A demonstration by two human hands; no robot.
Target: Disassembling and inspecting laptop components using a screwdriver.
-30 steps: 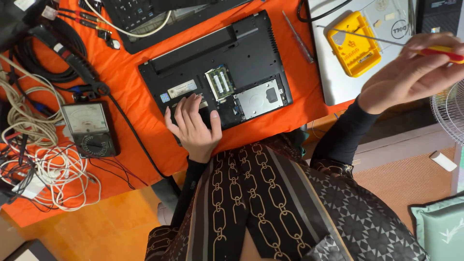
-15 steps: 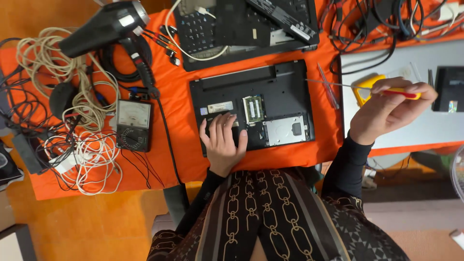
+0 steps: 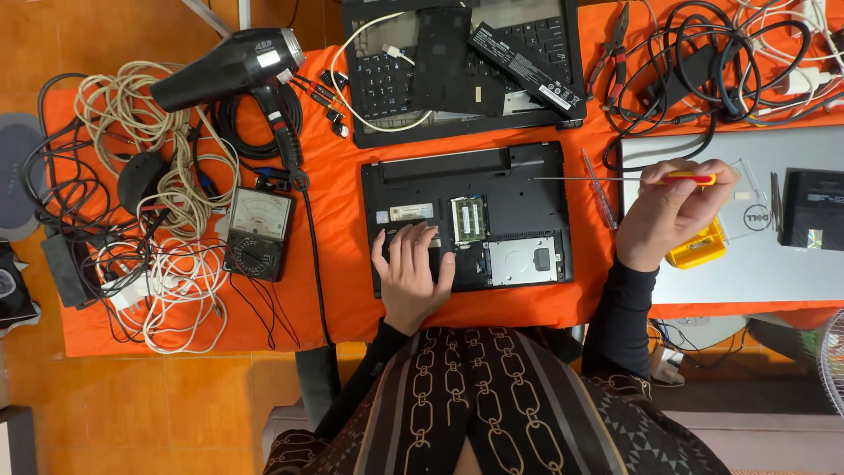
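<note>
A black laptop (image 3: 510,180) lies upside down on the orange cloth (image 3: 338,220), its base opened so a memory module (image 3: 469,217) and a silver drive bay (image 3: 521,260) show. My left hand (image 3: 411,273) rests flat on the laptop's lower left corner, fingers apart. My right hand (image 3: 670,211) grips a screwdriver (image 3: 629,179) with a red and yellow handle; its thin shaft points left, the tip over the laptop's upper right part. A second slim screwdriver (image 3: 598,189) lies just right of the laptop.
Above lies another laptop (image 3: 387,79) with a battery (image 3: 523,63) and a black panel on it. A silver laptop (image 3: 774,255) and a yellow case (image 3: 699,249) sit to the right. Left: an analog multimeter (image 3: 257,233), a black heat gun (image 3: 230,66), tangled cables (image 3: 158,255). Pliers (image 3: 615,35).
The view has shifted so the table sits lower and more centred. My right hand came down and left with the screwdriver toward the laptop. My left hand stays on the laptop.
</note>
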